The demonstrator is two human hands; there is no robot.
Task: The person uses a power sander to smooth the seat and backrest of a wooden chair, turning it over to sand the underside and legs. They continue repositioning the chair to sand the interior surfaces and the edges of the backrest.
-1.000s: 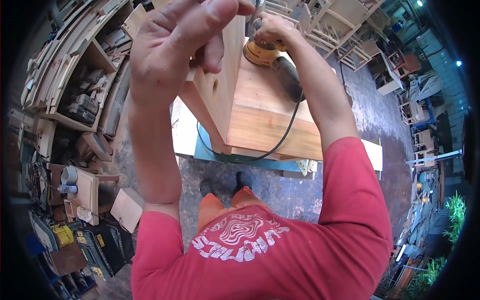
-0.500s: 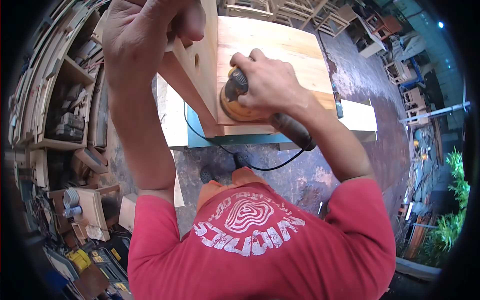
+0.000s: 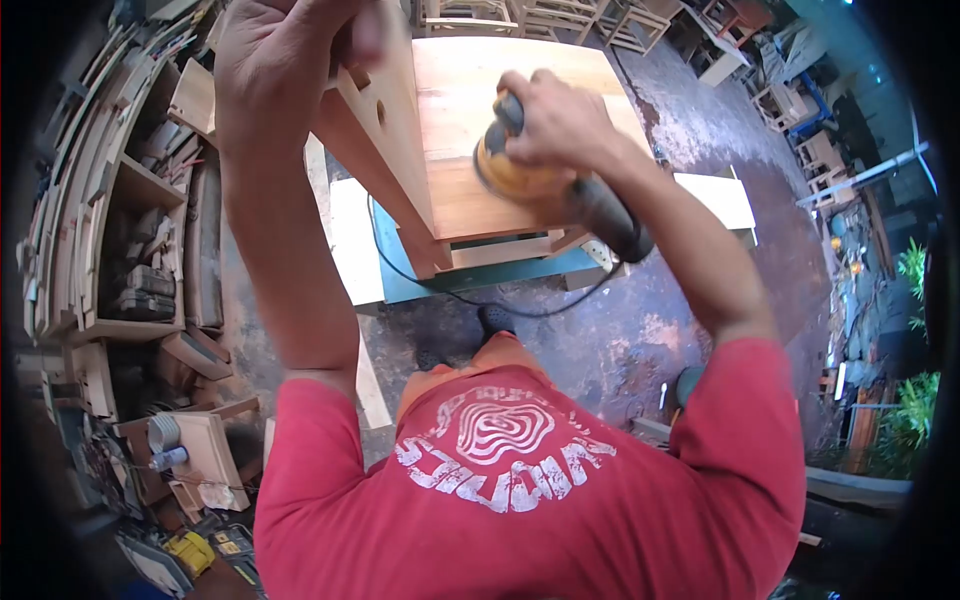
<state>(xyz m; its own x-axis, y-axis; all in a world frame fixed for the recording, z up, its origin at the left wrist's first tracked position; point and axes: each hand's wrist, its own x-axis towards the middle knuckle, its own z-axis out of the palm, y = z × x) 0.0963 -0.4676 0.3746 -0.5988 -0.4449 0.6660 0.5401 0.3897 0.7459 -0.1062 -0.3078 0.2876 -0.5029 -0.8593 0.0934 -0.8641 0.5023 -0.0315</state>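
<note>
My right hand [image 3: 560, 120] is wrapped over the top of a yellow and black random orbital sander [image 3: 520, 180], whose pad rests on a light wooden board [image 3: 455, 120]. A black dust canister [image 3: 610, 220] sticks out from the sander toward me. My left hand [image 3: 285, 50], large and close to the camera, is curled at the upper edge of an upright wooden panel [image 3: 370, 150]. Part of that hand is cut off by the frame, and its fingertips are hidden. The panel has a round hole and meets the board's left side.
A black cord [image 3: 480, 303] loops below the workpiece, above the concrete floor [image 3: 590, 340]. Under the piece is a green-topped support [image 3: 450, 285]. Wooden shelving [image 3: 130, 250] with offcuts stands at left. Chair frames [image 3: 560, 20] are at the back.
The sander has slid right across the board with my right hand, away from the upright panel. My left hand stays by the panel. The whole view has shifted slightly.
</note>
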